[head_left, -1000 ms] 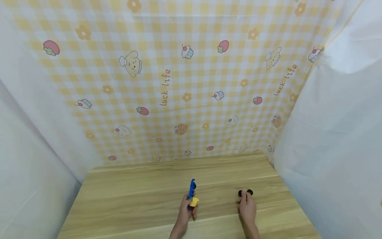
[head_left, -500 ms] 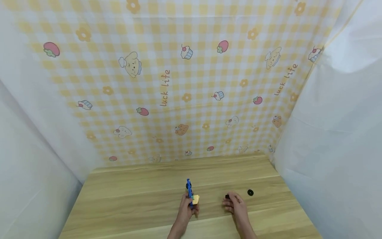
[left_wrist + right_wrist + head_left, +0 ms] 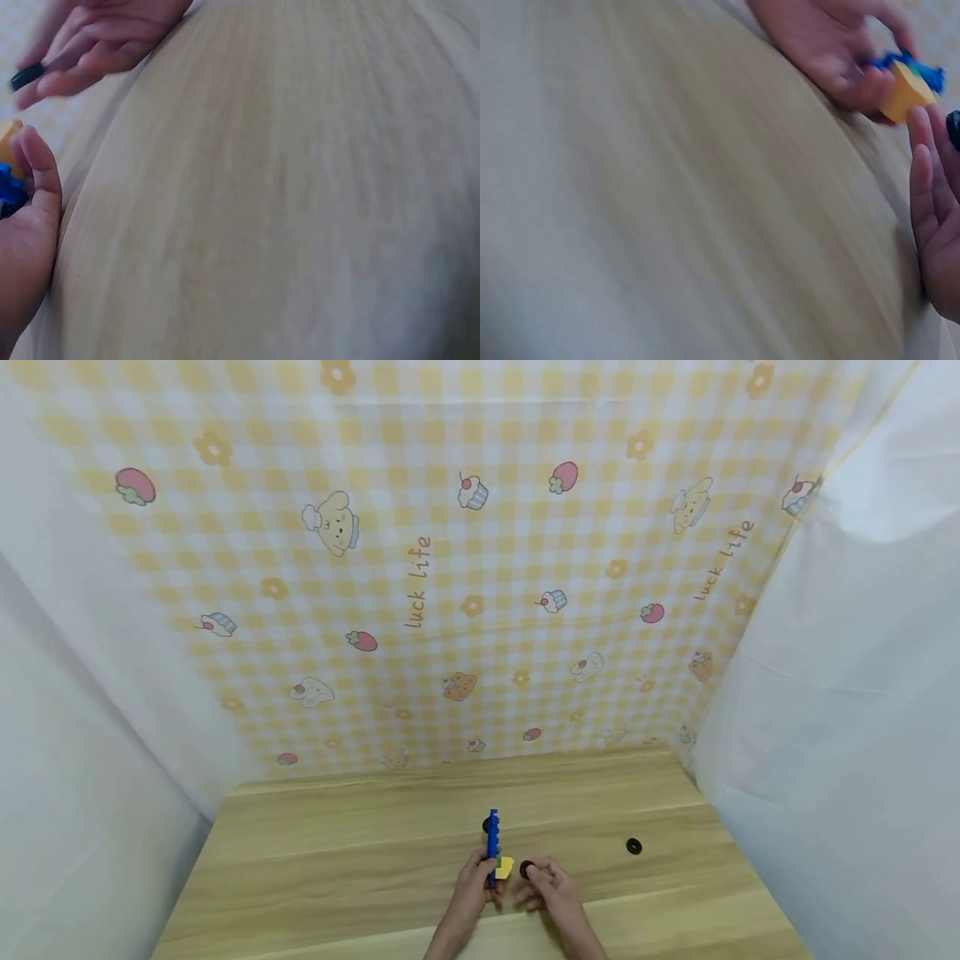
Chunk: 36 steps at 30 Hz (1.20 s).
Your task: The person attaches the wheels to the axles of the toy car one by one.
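My left hand [image 3: 468, 887] grips a blue toy vehicle chassis [image 3: 492, 833], which stands on end above the table. A yellow block [image 3: 505, 868] with a bit of green juts from its right side, and a black wheel [image 3: 486, 826] sits near its far end. Just to the right, my right hand [image 3: 557, 893] pinches a second black wheel [image 3: 527, 869] between thumb and forefinger, apart from the chassis. In the right wrist view the yellow block [image 3: 907, 97] faces that hand, whose other fingers [image 3: 922, 184] extend loosely. Fingers partly hide the chassis's near end.
A loose black wheel [image 3: 633, 846] lies flat on the wood-grain table [image 3: 337, 860], right of both hands. A yellow checked cloth [image 3: 420, 693] hangs behind the table, and white sheets [image 3: 825, 735] close off the sides.
My right hand has picked up one of two wheels from the table and carried it left, close to the chassis. The left hand has turned the chassis and shifted slightly right.
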Motion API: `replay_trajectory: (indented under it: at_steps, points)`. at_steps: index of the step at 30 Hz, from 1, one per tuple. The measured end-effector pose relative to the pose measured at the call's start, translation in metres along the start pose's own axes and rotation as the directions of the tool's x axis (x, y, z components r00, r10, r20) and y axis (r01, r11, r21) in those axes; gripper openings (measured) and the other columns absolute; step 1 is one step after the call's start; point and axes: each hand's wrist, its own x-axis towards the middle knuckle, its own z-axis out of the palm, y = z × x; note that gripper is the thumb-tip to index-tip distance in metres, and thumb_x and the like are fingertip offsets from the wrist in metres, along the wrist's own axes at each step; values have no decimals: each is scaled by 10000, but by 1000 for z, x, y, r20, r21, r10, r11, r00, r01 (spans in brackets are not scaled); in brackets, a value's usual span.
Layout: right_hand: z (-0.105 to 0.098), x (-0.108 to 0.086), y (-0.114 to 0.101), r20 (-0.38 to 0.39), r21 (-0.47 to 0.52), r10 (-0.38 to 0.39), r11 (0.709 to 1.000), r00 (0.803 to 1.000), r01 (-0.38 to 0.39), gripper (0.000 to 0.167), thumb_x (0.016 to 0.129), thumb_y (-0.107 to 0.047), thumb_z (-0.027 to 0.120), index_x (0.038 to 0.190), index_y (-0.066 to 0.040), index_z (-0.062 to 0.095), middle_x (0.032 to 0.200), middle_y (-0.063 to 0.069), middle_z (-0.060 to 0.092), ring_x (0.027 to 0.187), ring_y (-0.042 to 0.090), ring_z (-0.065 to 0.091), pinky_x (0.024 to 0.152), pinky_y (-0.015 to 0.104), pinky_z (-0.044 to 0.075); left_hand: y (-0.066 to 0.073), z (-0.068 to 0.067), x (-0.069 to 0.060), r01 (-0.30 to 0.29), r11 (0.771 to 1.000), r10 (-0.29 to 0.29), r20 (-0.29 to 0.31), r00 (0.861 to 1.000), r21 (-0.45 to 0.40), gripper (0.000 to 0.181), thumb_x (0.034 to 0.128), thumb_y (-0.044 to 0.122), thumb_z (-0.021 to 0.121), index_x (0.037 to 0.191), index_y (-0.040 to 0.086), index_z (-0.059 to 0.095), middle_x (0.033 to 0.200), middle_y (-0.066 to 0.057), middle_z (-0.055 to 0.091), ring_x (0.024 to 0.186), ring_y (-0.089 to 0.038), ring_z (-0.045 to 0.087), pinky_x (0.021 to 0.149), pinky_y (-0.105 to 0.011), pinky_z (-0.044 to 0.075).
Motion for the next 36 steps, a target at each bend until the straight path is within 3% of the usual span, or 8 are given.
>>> replay_trajectory:
  at_steps: [4,9,24,28,33,36]
  points:
    - [20,-3,8,28,11,-79,997,996,78,327,997,-264,613,1118,31,539,787,-46,706,635,73,636,593,211,517,-2,4,-3,-42,997,42,-9,999,59,499,1029,332,528,1349,-43,450,1034,-67,598,778,-125,611,645,-259,539]
    - [25,-3,10,20,11,-157,988,987,157,325,1009,-195,591,1153,87,518,791,-35,670,609,60,597,559,199,506,-3,6,-2,-62,995,63,-4,998,75,532,1026,367,544,1358,-36,447,1098,-100,595,818,-143,632,671,-270,561]
    - [21,-3,12,34,-21,-144,989,989,145,391,999,-220,610,1155,127,519,800,-20,635,624,52,587,567,195,516,-7,9,1,-70,985,76,-34,997,159,442,1046,387,491,1330,49,502,1136,-110,613,837,-172,642,657,-346,588]
    - [23,-4,13,32,-34,-145,989,989,146,376,997,-228,613,1135,115,542,804,-13,637,616,46,581,566,193,515,-10,10,0,-80,967,92,-37,995,243,436,1045,420,480,1328,89,499,1065,-96,629,833,-172,628,633,-341,567]
    - [24,-5,13,37,-39,-129,991,991,131,362,997,-228,611,1127,106,565,815,5,639,634,58,579,581,202,513,-12,12,-1,-143,908,165,-21,986,394,399,1021,396,546,1337,157,503,1087,-80,655,895,-148,594,717,-279,493]
    - [24,-6,12,40,-30,-105,994,994,107,361,992,-241,616,1115,96,581,802,5,642,644,68,580,593,208,512,-11,13,-2,-173,884,193,-3,981,434,380,1025,383,542,1336,168,506,1097,-81,649,856,-133,585,682,-256,476]
